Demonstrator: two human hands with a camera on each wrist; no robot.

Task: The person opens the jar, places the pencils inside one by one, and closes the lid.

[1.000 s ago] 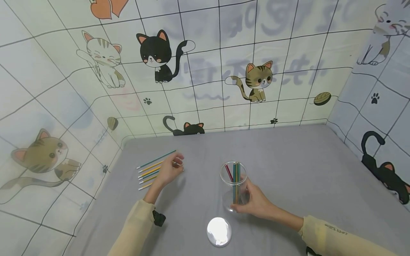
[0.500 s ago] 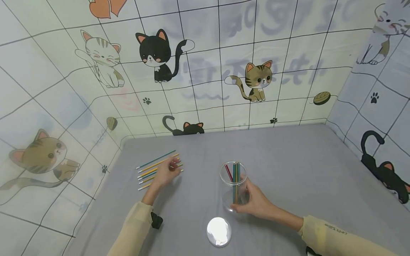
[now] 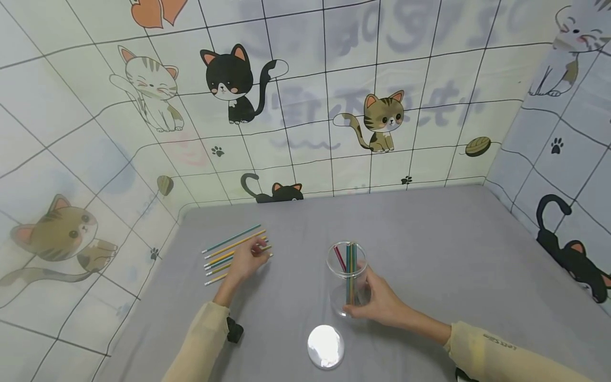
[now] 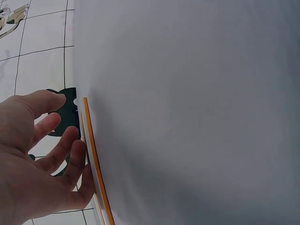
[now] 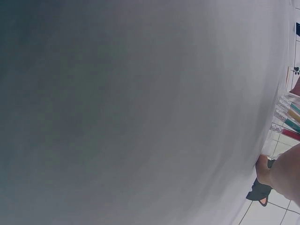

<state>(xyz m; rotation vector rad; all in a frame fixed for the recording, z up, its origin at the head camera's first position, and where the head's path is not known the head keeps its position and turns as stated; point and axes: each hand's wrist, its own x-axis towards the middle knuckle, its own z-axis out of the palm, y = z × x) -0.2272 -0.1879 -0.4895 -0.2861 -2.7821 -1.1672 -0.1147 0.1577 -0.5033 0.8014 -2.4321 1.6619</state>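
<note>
My left hand (image 3: pixel 245 261) is over a row of pencils (image 3: pixel 231 238) on the left of the table, teal and yellow ones with white ends. In the left wrist view its fingers (image 4: pixel 70 159) bend loosely beside a yellow pencil (image 4: pixel 97 159), the thumb held apart from them. Whether any fingertip touches a pencil is unclear. With my right hand (image 3: pixel 382 300) I grip the lower side of a clear, upright jar (image 3: pixel 337 289). Inside it stand several pencils (image 3: pixel 351 265), teal, yellow and red. Only part of that hand (image 5: pixel 286 176) shows in the right wrist view.
A round disc (image 3: pixel 325 346), like a lid, lies in front of the jar and reflects bright light. Grey cloth (image 3: pixel 429 233) covers the table. Sheets (image 3: pixel 305 106) printed with cats and grid lines hang behind it and at both sides.
The left hand has shifted slightly left and down, uncovering more of the pencils' far ends. The right hand and the jar hold their place.
</note>
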